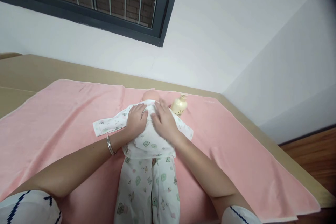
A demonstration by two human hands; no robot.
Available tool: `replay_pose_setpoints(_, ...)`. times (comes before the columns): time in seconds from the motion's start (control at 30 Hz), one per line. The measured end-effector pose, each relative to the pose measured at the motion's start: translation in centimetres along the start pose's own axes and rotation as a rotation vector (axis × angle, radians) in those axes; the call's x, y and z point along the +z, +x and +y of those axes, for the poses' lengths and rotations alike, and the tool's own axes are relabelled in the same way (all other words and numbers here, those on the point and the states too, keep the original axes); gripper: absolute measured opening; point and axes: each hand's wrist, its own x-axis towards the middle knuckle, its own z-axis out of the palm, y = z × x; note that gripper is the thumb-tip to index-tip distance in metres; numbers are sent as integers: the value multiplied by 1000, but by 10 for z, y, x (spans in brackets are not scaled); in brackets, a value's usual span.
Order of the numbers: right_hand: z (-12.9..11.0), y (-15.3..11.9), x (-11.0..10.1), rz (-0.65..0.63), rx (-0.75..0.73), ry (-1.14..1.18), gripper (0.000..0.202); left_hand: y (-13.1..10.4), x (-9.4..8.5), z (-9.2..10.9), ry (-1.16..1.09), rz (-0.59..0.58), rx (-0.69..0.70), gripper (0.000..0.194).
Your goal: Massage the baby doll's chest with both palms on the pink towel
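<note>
Nearest me, at the bottom corners, are my white sleeves (31, 206) with their dark blue lines. Between them lie the printed trousers (164, 189) of a doll (151, 148), its legs toward me, stretched out on a pink blanket (236, 154). My forearms (78, 162) reach in from both sides, and a silvery bracelet (110, 146) circles my left wrist. The doll's printed top (149, 143) covers its body; one sleeve runs out to the left, and the other shows its end beyond my right forearm.

My left hand (137, 120) rests palm down on the upper part of that top, fingers laid out straight and close together, gripping nothing. My right hand (165, 120) lies opposite, just beside it, fingers also extended rather than curled (their tips are a little blurred, so I can't tell how firmly they press).

Just past my fingertips is the doll's rounded head (151, 95); I can't make out its face. Near it, to the right, is a pale yellow bottle (179, 105) on the blanket. Farther off come the tan surface (178, 87) beneath, the white wall (199, 42) and a dark-framed window (157, 36) with bars.
</note>
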Motion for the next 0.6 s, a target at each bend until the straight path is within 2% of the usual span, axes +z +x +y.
replay_pose_setpoints(0.1, 3, -2, 14, -48, -58, 14, 51, -2, 0, 1, 3, 6, -25, 44)
replay_pose_setpoints(0.23, 5, -3, 13, 112, -32, 12, 54, -3, 0, 2, -2, -3, -45, 45)
replay_pose_setpoints(0.27, 5, -3, 13, 116, -28, 1, 55, -4, 0, 2, 0, -9, -53, 45)
replay_pose_setpoints(0.4, 3, -3, 10, -89, -18, -37, 51, -5, -1, 4, 25, -28, -101, 44)
replay_pose_setpoints(0.47, 1, -3, 6, -127, -17, -36, 50, -5, -2, 5, 27, -38, -115, 44)
replay_pose_setpoints(0.6, 1, -4, 4, 3, -14, -54, 55, -5, -3, 7, 28, -57, -131, 44)
